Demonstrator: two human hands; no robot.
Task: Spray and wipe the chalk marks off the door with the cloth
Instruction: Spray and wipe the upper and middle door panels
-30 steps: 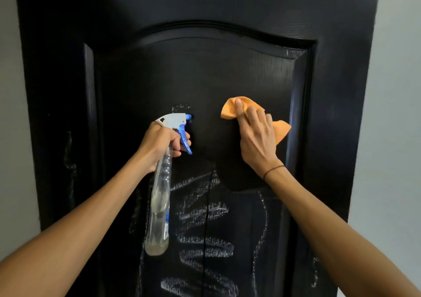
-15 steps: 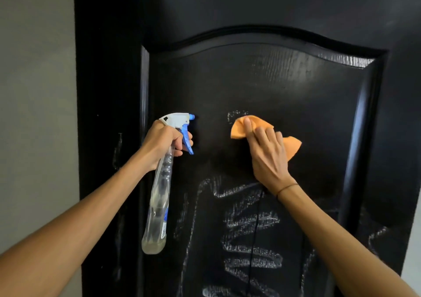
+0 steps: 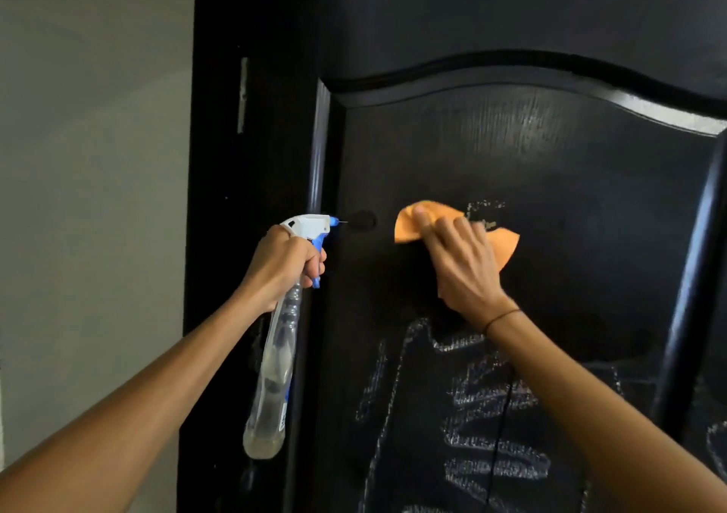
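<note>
On the black door (image 3: 550,20), the right hand (image 3: 460,264) presses the orange cloth (image 3: 409,227) flat-fingered, chalk smudge (image 3: 486,207) just right of it (scribbles (image 3: 491,406) below); left hand (image 3: 283,264) grips the spray bottle (image 3: 275,374).

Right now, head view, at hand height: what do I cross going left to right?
grey wall → door's left edge → spray bottle, gripped by the left hand → orange cloth, pressed under the right hand → panel's right moulding. Chalk smudge left out: it overlaps the cloth.
</note>
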